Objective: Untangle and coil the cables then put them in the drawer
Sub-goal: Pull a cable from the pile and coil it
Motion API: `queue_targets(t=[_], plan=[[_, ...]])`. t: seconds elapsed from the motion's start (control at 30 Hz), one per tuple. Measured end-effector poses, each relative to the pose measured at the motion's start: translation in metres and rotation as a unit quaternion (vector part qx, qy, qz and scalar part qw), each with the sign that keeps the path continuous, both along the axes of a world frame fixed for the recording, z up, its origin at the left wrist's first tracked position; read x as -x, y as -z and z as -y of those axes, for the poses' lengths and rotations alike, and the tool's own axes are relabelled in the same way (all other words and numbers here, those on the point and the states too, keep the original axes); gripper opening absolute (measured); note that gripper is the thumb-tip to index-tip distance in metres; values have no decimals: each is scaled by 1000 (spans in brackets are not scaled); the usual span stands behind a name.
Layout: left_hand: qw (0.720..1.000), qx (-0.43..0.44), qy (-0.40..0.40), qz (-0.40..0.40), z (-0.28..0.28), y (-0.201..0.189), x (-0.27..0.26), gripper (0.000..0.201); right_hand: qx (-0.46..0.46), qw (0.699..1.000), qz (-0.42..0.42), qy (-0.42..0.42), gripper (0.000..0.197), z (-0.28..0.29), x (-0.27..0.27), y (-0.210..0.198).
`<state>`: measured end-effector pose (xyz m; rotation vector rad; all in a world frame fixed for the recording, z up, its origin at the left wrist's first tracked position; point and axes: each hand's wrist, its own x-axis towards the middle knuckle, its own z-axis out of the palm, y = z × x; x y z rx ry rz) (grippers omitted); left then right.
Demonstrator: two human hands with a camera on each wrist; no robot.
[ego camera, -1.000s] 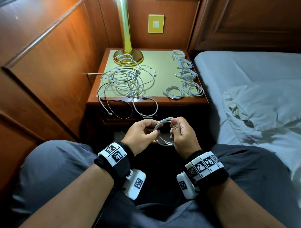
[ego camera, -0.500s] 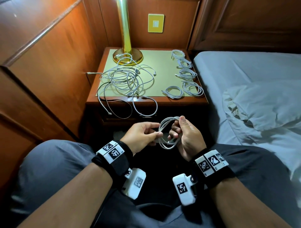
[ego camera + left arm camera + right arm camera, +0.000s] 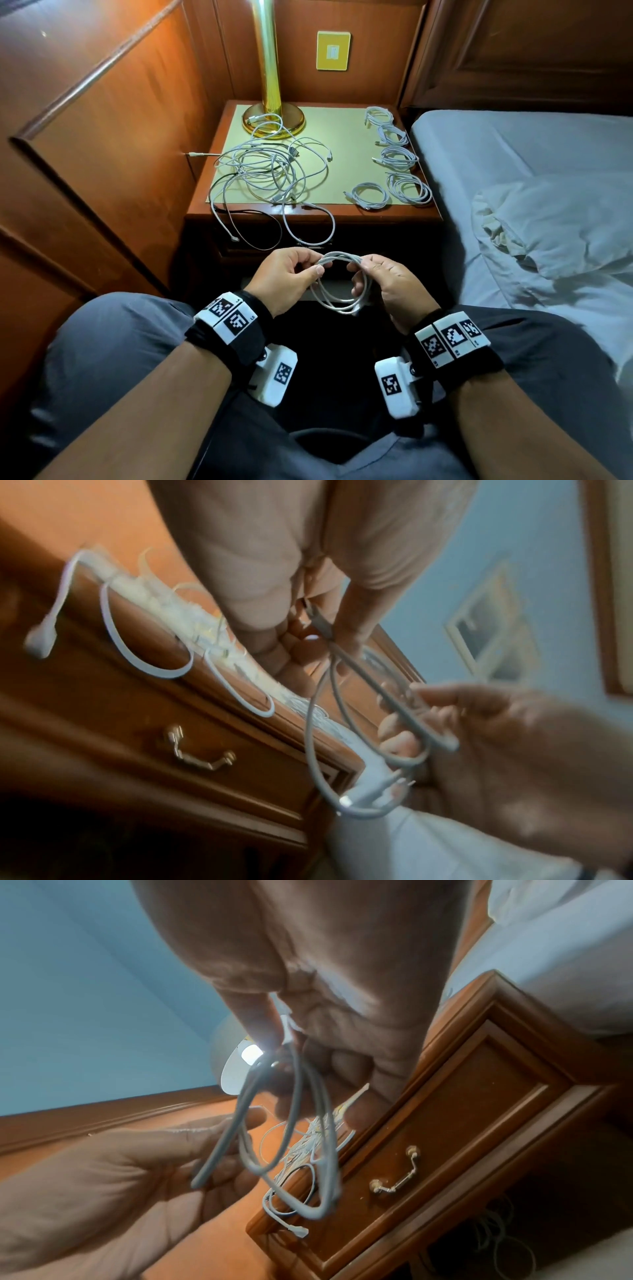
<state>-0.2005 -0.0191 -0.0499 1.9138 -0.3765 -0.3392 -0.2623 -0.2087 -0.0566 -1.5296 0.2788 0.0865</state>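
A white cable coil hangs in front of my knees, below the nightstand. My left hand pinches its top strands between thumb and forefinger. My right hand pinches the same strands, its lower fingers curled through the loop. In the left wrist view the coil dangles with a plug at its bottom; in the right wrist view the coil droops from my right hand. A tangle of white cables lies on the nightstand's left half; several coiled cables lie along its right edge. The drawer is shut.
A brass lamp stands at the nightstand's back left. Loose cable ends and a black cable hang over its front edge. A bed with a rumpled pillow adjoins on the right; wood panelling closes the left.
My hands have drawn a little apart and my right wrist has turned back. The coil now stretches between both pinches with its loop hanging below.
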Motion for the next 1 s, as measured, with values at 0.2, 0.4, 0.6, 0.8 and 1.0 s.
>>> queue_targets(t=[0.2, 0.4, 0.6, 0.8, 1.0], plan=[[970, -95, 40, 218, 0, 3, 3, 18, -14, 997, -52, -49, 31, -4, 3, -3], [968, -67, 57, 235, 2, 2, 3, 28, -99, 995, -19, -21, 32, -12, 5, -2], [991, -53, 40, 119, -6, -11, -9, 21, -165, 986, 9, 11, 30, -13, 2, -9], [995, -5, 95, -39, 0, -4, -3, 16, -274, 962, 14, 8, 21, -19, 5, -12], [992, 40, 80, -88, 5, 5, 1, 15, -280, 959, -17, 32, 23, -21, 4, -7]])
